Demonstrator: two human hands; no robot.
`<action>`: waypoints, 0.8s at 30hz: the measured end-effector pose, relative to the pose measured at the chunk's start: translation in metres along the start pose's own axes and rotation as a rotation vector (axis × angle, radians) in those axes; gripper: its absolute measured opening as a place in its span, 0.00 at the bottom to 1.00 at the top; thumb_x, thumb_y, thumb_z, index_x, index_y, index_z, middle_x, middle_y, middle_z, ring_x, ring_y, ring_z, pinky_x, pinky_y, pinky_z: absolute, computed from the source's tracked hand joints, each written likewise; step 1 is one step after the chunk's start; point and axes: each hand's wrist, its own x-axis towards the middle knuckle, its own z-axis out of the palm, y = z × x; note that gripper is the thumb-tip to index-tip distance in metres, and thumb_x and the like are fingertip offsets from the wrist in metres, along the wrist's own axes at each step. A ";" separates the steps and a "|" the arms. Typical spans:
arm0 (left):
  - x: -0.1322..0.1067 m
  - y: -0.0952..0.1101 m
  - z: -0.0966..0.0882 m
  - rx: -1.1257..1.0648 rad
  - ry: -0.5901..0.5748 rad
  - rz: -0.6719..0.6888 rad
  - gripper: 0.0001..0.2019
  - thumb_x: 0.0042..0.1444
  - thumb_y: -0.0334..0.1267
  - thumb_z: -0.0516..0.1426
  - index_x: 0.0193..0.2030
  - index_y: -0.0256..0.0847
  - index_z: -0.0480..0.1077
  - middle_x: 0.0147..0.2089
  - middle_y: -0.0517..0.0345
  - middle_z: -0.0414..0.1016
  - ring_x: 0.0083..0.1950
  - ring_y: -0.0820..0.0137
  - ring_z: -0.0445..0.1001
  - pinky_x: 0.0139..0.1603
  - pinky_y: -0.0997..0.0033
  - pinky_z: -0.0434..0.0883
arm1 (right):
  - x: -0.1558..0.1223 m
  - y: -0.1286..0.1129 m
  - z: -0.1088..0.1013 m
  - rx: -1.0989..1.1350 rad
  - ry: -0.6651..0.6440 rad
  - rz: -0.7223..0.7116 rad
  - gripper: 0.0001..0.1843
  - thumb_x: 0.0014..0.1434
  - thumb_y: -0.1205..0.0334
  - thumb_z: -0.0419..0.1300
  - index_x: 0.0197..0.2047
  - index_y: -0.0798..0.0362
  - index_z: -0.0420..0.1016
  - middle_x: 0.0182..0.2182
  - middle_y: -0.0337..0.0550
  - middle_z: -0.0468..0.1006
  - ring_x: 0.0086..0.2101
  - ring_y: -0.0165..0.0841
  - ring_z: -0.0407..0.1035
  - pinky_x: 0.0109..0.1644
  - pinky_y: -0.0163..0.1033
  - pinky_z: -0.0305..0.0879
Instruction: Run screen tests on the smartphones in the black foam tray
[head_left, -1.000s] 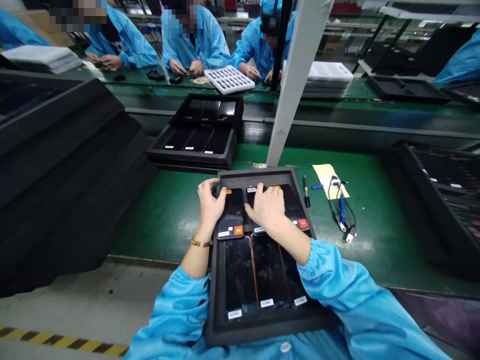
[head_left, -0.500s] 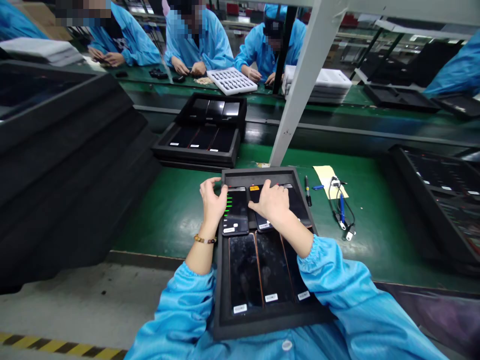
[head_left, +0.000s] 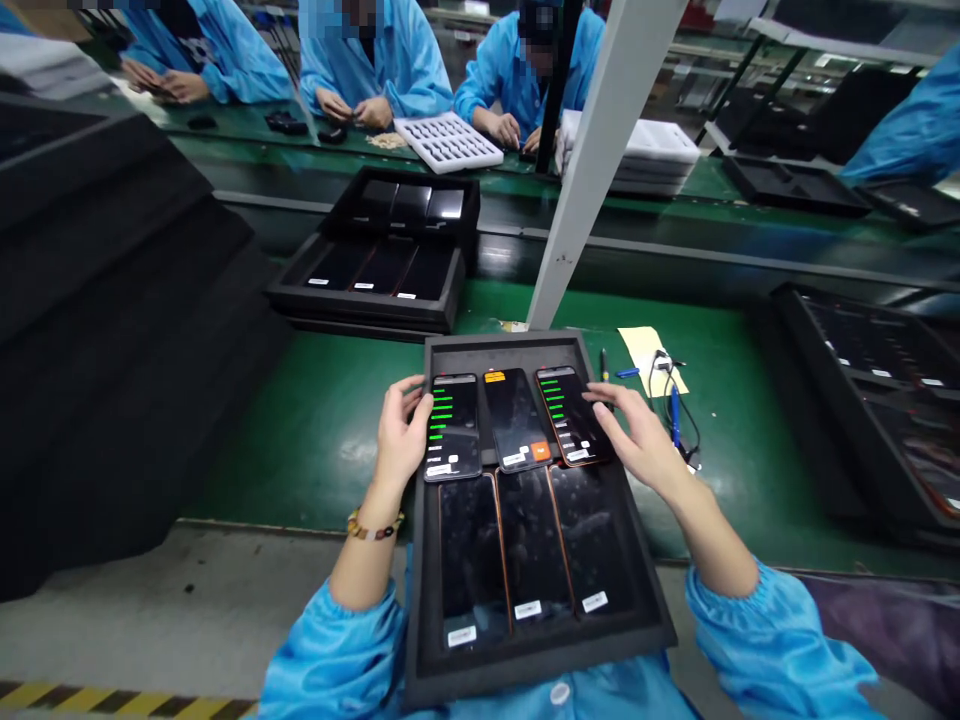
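A black foam tray (head_left: pixel 491 655) lies in front of me, its near end against my body. Three smartphones in its upper row are lit: the left phone (head_left: pixel 454 430) and right phone (head_left: pixel 566 415) show green bars, while the middle phone (head_left: pixel 517 420) has an orange tag and an orange square. Dark phones (head_left: pixel 476 560) with white labels fill the lower row. My left hand (head_left: pixel 403 430) grips the tray's left edge, thumb beside the left phone, fingers partly hidden. My right hand (head_left: pixel 634 425) is open, fingers apart, at the right phone's right edge.
Stacked trays of phones (head_left: pixel 375 270) stand behind on the green bench (head_left: pixel 345 370). A pale post (head_left: pixel 574 215) rises beyond my tray. Right of it lie yellow paper (head_left: pixel 645 350), a cable and pens. Tall black trays (head_left: pixel 127 330) flank the left; co-workers in blue sit opposite.
My right hand has moved right from over the middle phone to the right phone's edge, uncovering both. The right phone now shows green bars. My left hand stays at the tray's left edge.
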 end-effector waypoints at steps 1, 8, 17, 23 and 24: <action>-0.004 0.002 -0.002 -0.016 -0.023 0.006 0.18 0.70 0.47 0.58 0.62 0.45 0.70 0.65 0.46 0.76 0.64 0.58 0.79 0.69 0.51 0.77 | -0.005 0.005 0.001 0.020 -0.021 0.002 0.24 0.79 0.46 0.47 0.67 0.48 0.72 0.61 0.50 0.80 0.67 0.42 0.67 0.73 0.53 0.62; -0.005 0.012 -0.008 0.162 -0.042 0.106 0.16 0.72 0.48 0.55 0.57 0.46 0.79 0.67 0.48 0.76 0.72 0.56 0.72 0.75 0.48 0.71 | 0.004 0.014 0.011 0.001 -0.047 -0.033 0.24 0.80 0.50 0.45 0.66 0.48 0.75 0.64 0.49 0.77 0.70 0.40 0.61 0.77 0.54 0.58; -0.005 0.008 -0.010 0.178 -0.055 0.136 0.16 0.73 0.47 0.55 0.57 0.45 0.81 0.67 0.49 0.77 0.73 0.56 0.72 0.78 0.48 0.65 | 0.010 0.032 0.018 0.123 0.020 -0.111 0.22 0.80 0.52 0.48 0.67 0.45 0.74 0.63 0.47 0.79 0.68 0.42 0.64 0.76 0.58 0.60; -0.008 0.011 -0.010 0.150 -0.056 0.111 0.17 0.72 0.48 0.56 0.56 0.44 0.81 0.70 0.48 0.77 0.74 0.55 0.72 0.79 0.47 0.64 | 0.000 0.035 0.016 0.196 0.095 -0.170 0.19 0.80 0.55 0.50 0.62 0.42 0.80 0.59 0.46 0.81 0.64 0.44 0.68 0.71 0.57 0.66; -0.010 0.012 -0.010 0.136 -0.054 0.109 0.17 0.72 0.48 0.57 0.55 0.44 0.82 0.71 0.48 0.76 0.75 0.55 0.72 0.79 0.47 0.64 | -0.001 0.035 0.016 0.192 0.086 -0.174 0.19 0.80 0.55 0.50 0.60 0.43 0.81 0.58 0.46 0.81 0.64 0.44 0.68 0.70 0.58 0.67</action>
